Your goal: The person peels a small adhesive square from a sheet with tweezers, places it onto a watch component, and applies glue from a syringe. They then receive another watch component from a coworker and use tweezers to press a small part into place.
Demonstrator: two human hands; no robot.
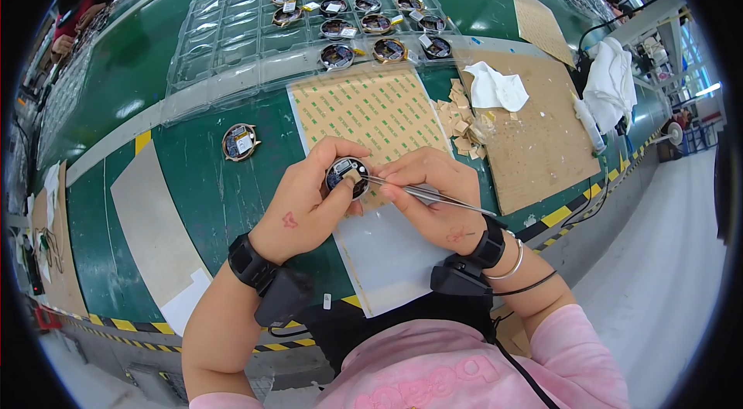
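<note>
Between the thumb and fingers of my left hand (pixel 298 204) is a round watch case (pixel 346 175), its open inside facing up and showing dark parts and a small tan piece. My right hand (pixel 437 192) pinches a pair of metal tweezers (pixel 441 198), whose tips reach the right side of the case. Both hands are above a sheet of tan adhesive pieces with green print (pixel 364 107), which lies over a white backing sheet (pixel 391 254). Left of my hands, a gold-rimmed watch case (pixel 241 142) rests on the green table.
A clear plastic tray (pixel 205 61) at the back holds several watch cases. On the right are a brown board (pixel 534 146), a white cloth (pixel 497 87), a heap of tan scraps (pixel 462 119) and a white tube (pixel 590 126). A grey strip (pixel 155 215) lies left. Other people work at the far sides.
</note>
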